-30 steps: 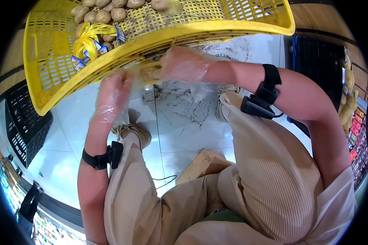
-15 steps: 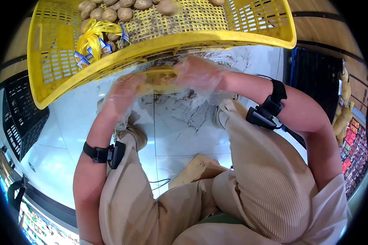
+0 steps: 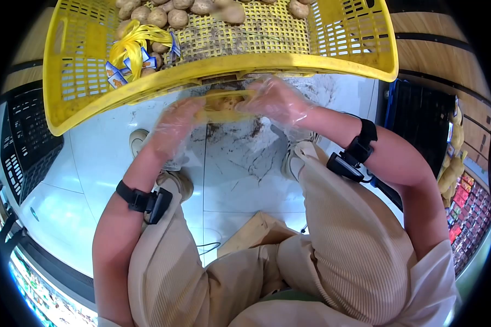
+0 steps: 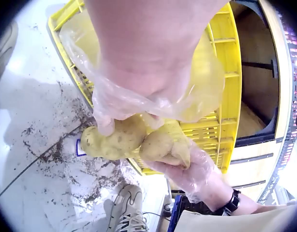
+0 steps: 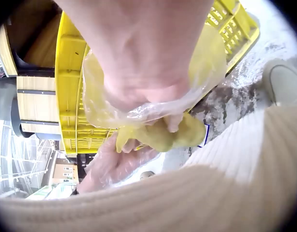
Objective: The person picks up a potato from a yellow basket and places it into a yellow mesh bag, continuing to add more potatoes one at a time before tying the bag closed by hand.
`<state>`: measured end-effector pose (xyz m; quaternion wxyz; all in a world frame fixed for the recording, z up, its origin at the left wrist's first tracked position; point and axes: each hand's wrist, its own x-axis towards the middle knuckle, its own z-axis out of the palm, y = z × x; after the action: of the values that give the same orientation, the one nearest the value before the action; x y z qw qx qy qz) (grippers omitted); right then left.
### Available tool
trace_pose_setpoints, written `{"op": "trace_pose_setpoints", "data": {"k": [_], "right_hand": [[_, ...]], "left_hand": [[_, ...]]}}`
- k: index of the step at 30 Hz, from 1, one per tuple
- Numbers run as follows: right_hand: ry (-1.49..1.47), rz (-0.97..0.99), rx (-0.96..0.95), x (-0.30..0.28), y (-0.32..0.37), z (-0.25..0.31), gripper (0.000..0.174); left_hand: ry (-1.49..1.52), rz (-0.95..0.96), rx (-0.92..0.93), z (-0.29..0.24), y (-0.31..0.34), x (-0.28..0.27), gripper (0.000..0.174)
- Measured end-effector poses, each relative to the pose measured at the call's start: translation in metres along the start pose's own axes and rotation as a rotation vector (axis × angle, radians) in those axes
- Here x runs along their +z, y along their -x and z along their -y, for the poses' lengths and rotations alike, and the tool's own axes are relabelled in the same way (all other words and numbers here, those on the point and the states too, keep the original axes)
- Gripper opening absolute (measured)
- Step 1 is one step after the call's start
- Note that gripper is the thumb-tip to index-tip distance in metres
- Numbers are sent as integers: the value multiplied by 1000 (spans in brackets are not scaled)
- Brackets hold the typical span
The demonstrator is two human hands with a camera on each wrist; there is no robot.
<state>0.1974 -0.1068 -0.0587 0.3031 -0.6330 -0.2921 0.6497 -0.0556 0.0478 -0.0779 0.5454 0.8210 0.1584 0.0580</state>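
A yellow mesh bag of potatoes [image 3: 223, 103] is stretched between the two hands, just on the near side of the yellow crate [image 3: 223, 62]. Thin clear plastic gloves cover both hands. From one end the left hand [image 3: 177, 121] grips the netting, its fingertips [image 4: 106, 124] at the potatoes. At the other end the right hand [image 3: 281, 101] holds the bag, its fingers [image 5: 173, 123] over the mesh. A blue-edged white label [image 5: 204, 136] shows at the lower end of the bag. Inside the crate lie loose potatoes [image 3: 157, 17] and a bunch of yellow mesh bags [image 3: 130, 46] with blue labels.
Dark soil [image 3: 229, 133] is scattered on the pale tiled floor under the hands. Black crates stand at the left [image 3: 30, 141] and right [image 3: 420, 131]. A wooden box [image 3: 256, 234] sits between the person's legs. Filled potato bags [image 3: 451, 174] hang at the far right.
Both hands and the bag have shifted right in the head view and now show below the crate's rim rather than against it. More of the crate's inside has come into view.
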Motion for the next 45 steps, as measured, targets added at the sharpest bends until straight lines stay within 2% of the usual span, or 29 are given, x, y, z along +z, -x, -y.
{"op": "trace_pose_setpoints", "data": {"k": [1, 2, 4, 6, 8, 10, 11, 13, 14, 15, 16, 17, 19, 20, 23, 24, 25, 27, 29, 32, 34, 36, 38, 39, 41, 42, 43, 44, 45], "right_hand": [[6, -16, -52, -1, 6, 4, 67], [12, -33, -104, -2, 9, 8, 69], [105, -69, -46, 2, 7, 13, 70], [196, -105, 13, 5, 7, 20, 71], [273, -203, 46, 7, 10, 27, 49], [319, -198, 38, 4, 6, 22, 53], [364, -194, 30, 2, 5, 19, 58], [368, -162, 56, 2, 8, 33, 54], [371, -128, 81, 2, 9, 37, 51], [371, -128, 83, 3, 11, 35, 51], [193, -91, 50, 4, 12, 32, 48], [15, -54, 19, 4, 13, 30, 45], [-64, -83, 89, 7, 13, 29, 43], [-140, -114, 152, 8, 13, 29, 41], [-124, -85, 146, 6, 19, 38, 40], [-124, -85, 147, 6, 20, 41, 40], [-60, -75, 190, 5, 20, 43, 42], [6, -63, 233, 4, 20, 47, 43], [349, -57, 209, -1, 19, 49, 43], [339, -70, 192, -9, 16, 37, 39], [377, -78, 187, -11, 23, 51, 35], [416, -84, 180, -9, 28, 57, 32], [390, -188, 99, -6, 30, 58, 30], [392, -189, 100, -10, 26, 45, 30], [392, -49, -402, -19, 16, 8, 28], [393, -50, -400, -18, 20, 13, 28], [435, -42, -295, -15, 27, 25, 27], [476, -34, -189, -11, 34, 37, 26], [478, -35, -187, -5, 39, 50, 26]], "left_hand": [[362, -38, -129, 4, 2, 4, 41], [363, -41, -127, 9, 3, 6, 41], [969, -100, -530, -9, -6, 5, 34], [1039, -68, -536, -20, -11, 3, 33], [1108, -35, -543, -13, -11, 4, 31], [647, 64, -311, -1, -13, 5, 31], [649, 65, -313, 3, -10, 7, 31], [621, 50, -597, -26, -20, 2, 33], [623, 51, -598, -21, -19, 5, 33], [880, -8, -645, -14, -19, 9, 34], [1136, -70, -685, -7, -18, 13, 34], [1138, -70, -686, -1, -15, 18, 34], [1243, -71, -586, -2, -10, 24, 38], [1245, -72, -588, -3, -10, 25, 38], [1218, -63, -669, -22, -21, 29, 39], [1247, -21, -576, -22, -24, 30, 39], [1273, 19, -482, -22, -26, 31, 39], [1261, -8, -517, -24, -27, 33, 38], [1251, -32, -550, -23, -28, 32, 38], [1059, 5, -584, -21, -28, 27, 36], [438, 14, -564, -39, -28, 17, 32], [529, 37, -576, -43, -32, 13, 30], [620, 59, -588, -46, -33, 12, 28], [521, -4, -494, -51, -33, 15, 27], [424, -66, -399, -62, -34, 17, 27], [268, -92, -334, -72, -36, 13, 27], [112, -117, -269, -81, -37, 10, 27], [115, -116, -268, -88, -37, 9, 27], [264, -83, -375, -94, -36, 8, 27]]}}
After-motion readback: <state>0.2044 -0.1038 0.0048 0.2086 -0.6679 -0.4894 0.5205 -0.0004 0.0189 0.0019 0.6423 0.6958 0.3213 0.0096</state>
